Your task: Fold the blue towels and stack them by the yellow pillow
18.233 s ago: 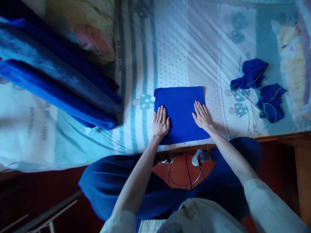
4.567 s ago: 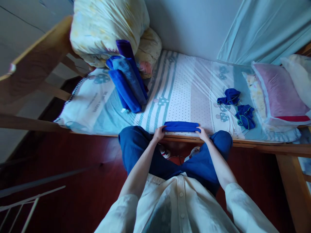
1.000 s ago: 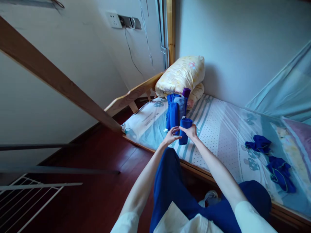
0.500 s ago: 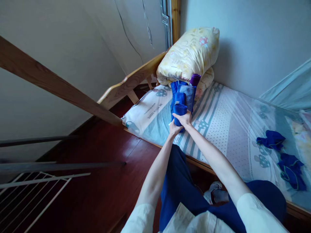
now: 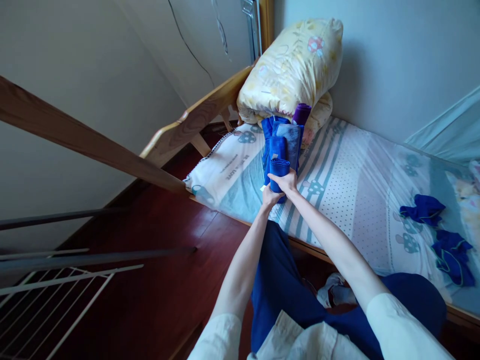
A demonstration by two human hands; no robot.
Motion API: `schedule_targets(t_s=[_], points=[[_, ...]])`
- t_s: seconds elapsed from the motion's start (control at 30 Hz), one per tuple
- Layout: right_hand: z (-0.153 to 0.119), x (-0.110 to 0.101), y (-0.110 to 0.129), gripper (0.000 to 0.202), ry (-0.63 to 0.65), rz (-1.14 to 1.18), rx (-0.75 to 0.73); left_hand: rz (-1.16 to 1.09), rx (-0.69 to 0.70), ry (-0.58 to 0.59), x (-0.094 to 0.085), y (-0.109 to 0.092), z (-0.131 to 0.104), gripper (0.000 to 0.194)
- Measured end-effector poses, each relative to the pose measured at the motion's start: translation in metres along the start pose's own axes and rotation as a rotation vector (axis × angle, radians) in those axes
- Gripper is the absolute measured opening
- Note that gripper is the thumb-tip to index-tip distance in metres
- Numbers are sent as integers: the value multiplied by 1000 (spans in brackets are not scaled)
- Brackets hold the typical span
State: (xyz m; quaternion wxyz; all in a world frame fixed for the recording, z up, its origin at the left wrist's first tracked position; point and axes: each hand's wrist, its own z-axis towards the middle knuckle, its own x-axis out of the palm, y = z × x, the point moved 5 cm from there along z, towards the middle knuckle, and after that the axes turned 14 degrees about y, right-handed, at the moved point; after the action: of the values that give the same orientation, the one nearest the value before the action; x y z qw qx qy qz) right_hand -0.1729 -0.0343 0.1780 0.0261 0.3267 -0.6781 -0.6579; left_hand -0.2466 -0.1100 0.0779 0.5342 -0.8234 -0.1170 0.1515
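Both hands are closed round a rolled blue towel [image 5: 280, 169], held upright over the bed's near edge. My left hand [image 5: 271, 196] grips it low on the left side. Higher up, my right hand [image 5: 287, 182] wraps its right side, thumb across the front. Just behind stands another blue roll [image 5: 277, 148] with a small pale tag. Beyond that lie blue cloths, one with a greyish-blue face [image 5: 289, 132], and a purple roll [image 5: 301, 114] leans against the bedding. My fingertips on the far side of the towel are hidden.
A yellow patterned quilt [image 5: 296, 70] is bundled by the wooden headboard [image 5: 202, 110]. Two crumpled blue cloths, one nearer the wall [image 5: 423, 210] and one nearer me [image 5: 453, 257], lie on the mattress [image 5: 337, 190]. A wooden rail [image 5: 93, 142] and white rack [image 5: 78, 315] stand left.
The camera view has tilted slightly downward, shifting the bed items in frame. Both hands keep their hold on the rolled towel, in nearly the same place.
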Motion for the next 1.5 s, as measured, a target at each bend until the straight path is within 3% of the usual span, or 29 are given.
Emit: schedule_targets(t_s=[0.1,0.33,0.4,0.5,0.57,0.67,0.87,1.0,1.07,1.1,1.2,1.27,1.33,1.4,1.5], points=[[1,0,0,33,3,14,-5,69,2,-50,-3,-5,-2,44],[7,6,-8,42,50,-13,-15,85,7,-42,-3,-9,-4,52],[9,8,-16,58,63,-26,-19,99,55,-81,-5,-9,-4,70],[10,5,-36,101,47,-33,-43,178,125,-197,-10,-9,-6,100],[5,1,-56,121,43,-20,-30,241,109,-248,-12,-5,-7,110],[-12,-9,-85,133,55,11,30,314,54,-239,-11,2,-7,113],[-72,-54,-129,130,79,111,99,425,61,-185,-8,4,-12,112],[-119,-125,-167,117,33,145,132,582,236,-209,-2,-17,-26,101],[-147,-178,-190,107,-55,134,165,681,410,-154,17,-30,-36,86],[-162,-208,-203,102,-116,116,185,726,489,-72,33,-34,-42,78],[-216,-301,-242,85,-336,32,281,862,573,266,105,-25,-68,63],[-255,-354,-268,76,-486,-21,371,978,480,496,163,-3,-92,64],[-289,-393,-293,69,-622,-42,452,1095,284,644,214,26,-112,79],[-312,-416,-317,63,-715,1,526,1197,94,650,250,50,-125,92],[-317,-433,-340,56,-706,23,565,1305,-51,546,276,70,-125,84]])
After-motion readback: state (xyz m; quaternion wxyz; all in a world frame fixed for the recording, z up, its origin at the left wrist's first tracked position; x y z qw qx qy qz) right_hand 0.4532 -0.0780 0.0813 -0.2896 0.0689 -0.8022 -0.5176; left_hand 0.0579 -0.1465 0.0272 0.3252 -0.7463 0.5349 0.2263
